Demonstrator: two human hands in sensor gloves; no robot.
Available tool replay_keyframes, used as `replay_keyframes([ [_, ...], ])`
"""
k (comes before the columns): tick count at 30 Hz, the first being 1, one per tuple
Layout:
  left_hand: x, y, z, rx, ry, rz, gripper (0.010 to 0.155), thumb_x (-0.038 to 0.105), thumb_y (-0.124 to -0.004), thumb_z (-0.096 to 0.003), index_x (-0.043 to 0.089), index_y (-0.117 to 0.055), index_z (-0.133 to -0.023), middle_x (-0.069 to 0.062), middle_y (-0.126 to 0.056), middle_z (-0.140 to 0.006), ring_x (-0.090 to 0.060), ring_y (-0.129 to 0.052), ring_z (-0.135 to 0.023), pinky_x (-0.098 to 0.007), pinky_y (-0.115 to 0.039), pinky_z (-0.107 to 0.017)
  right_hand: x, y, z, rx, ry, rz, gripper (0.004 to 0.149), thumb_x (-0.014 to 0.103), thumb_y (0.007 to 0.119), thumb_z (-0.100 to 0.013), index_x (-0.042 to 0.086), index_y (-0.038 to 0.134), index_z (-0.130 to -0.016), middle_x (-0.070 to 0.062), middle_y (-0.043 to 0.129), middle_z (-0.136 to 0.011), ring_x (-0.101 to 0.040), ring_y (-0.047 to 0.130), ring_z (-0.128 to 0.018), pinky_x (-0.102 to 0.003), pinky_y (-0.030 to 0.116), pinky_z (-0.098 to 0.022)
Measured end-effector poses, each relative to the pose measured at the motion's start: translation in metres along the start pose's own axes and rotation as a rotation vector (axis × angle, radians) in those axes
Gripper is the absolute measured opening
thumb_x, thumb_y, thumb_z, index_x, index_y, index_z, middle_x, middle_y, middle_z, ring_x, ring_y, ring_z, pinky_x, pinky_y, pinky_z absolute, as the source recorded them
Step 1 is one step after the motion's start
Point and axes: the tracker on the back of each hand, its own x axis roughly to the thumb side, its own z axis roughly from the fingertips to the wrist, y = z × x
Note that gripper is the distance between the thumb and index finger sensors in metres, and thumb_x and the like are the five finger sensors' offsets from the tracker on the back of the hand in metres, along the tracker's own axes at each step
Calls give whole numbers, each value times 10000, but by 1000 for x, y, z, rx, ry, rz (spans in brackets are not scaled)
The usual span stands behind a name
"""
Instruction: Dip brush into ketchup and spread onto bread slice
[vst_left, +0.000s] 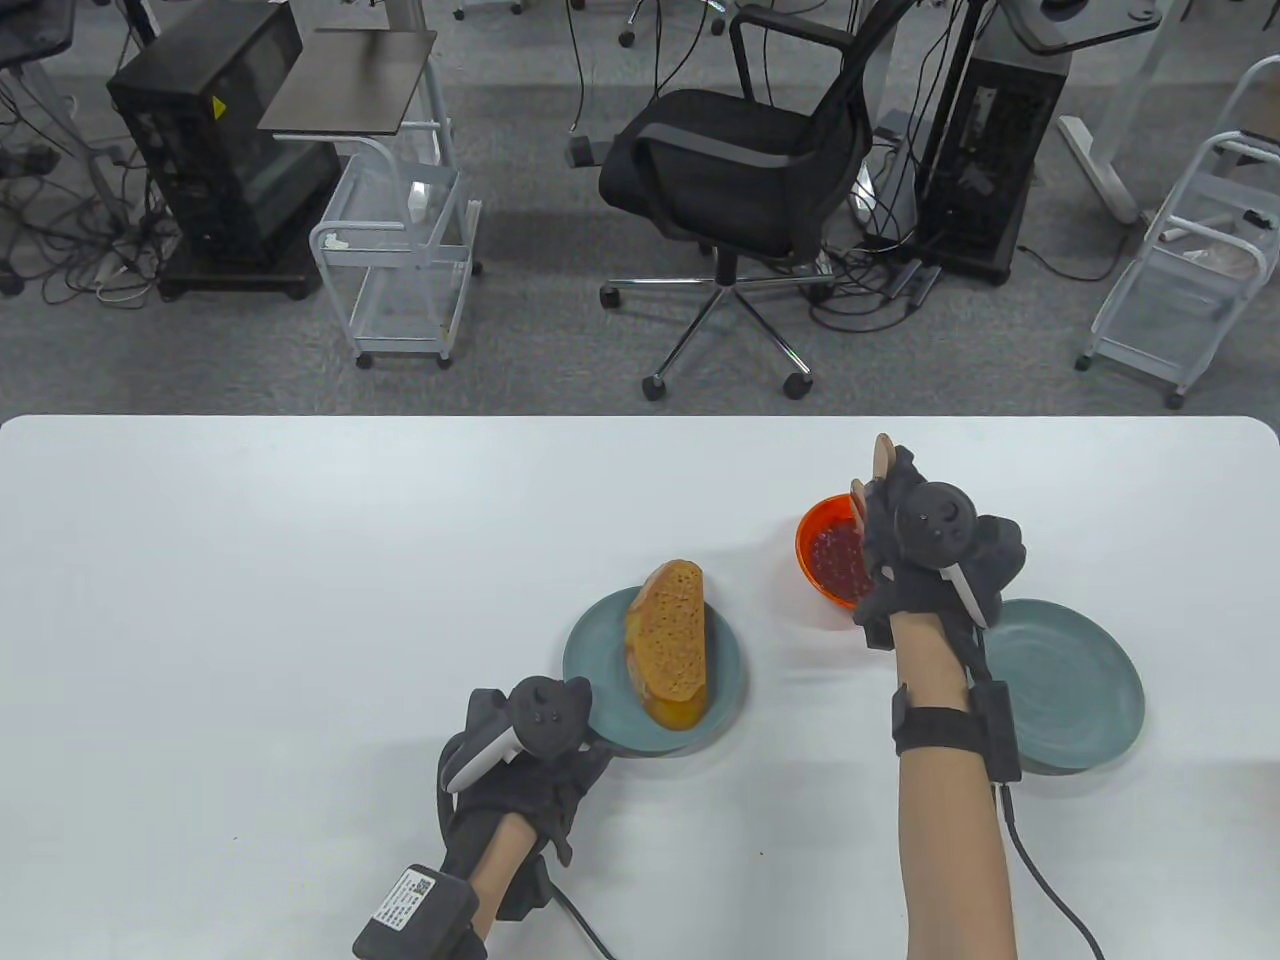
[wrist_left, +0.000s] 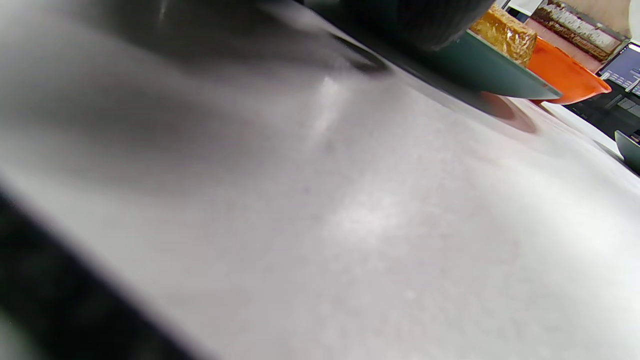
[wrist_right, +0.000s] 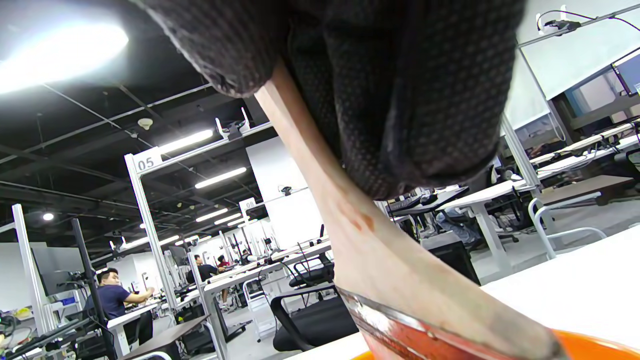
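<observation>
A bread slice (vst_left: 672, 640) lies on a blue-grey plate (vst_left: 600, 690) at table centre. An orange bowl of ketchup (vst_left: 826, 555) stands to its right. My right hand (vst_left: 925, 550) grips a wooden-handled brush (vst_left: 882, 460) over the bowl; the handle end sticks up past the fingers. In the right wrist view the brush (wrist_right: 370, 240) slants down from my gloved fingers (wrist_right: 410, 100) into the orange bowl (wrist_right: 595, 345). My left hand (vst_left: 520, 750) rests at the near-left rim of the bread plate. The left wrist view shows the plate rim (wrist_left: 490, 75), the bread (wrist_left: 505, 32) and the bowl (wrist_left: 565, 75).
A second blue-grey plate (vst_left: 1075, 690) sits to the right of my right forearm. Beyond the table's far edge stand an office chair (vst_left: 745, 170) and wire carts (vst_left: 400, 250). The white table (vst_left: 250, 600) stretches to the left.
</observation>
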Motion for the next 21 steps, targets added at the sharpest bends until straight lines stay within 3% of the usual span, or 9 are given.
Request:
replay_keyframes([
  [11, 0, 0, 0, -1, -2, 5, 682, 462, -565, -668, 198, -145, -1136, -142, -195, -1166, -411, -135, -1048, -598, -215, -679, 2, 5, 2, 4, -14, 19, 505, 264, 770, -539, 39, 682, -983, -270, 849, -824, -429, 1036, -604, -440, 933, -380],
  [17, 0, 0, 0, -3, -2, 1, 685, 462, -565, -669, 195, -141, -1136, -146, -192, -1166, -413, -134, -1047, -600, -215, -679, 15, -25, 7, -75, -68, 29, 506, 271, 769, -537, 48, 683, -983, -263, 851, -826, -425, 1037, -605, -442, 931, -376],
  [21, 0, 0, 0, -3, -3, 2, 684, 462, -565, -669, 197, -142, -1136, -144, -193, -1166, -411, -135, -1047, -599, -216, -680, 30, -53, 22, -164, -108, -69, 504, 270, 775, -534, 21, 698, -966, -277, 867, -794, -424, 1054, -563, -431, 944, -343],
])
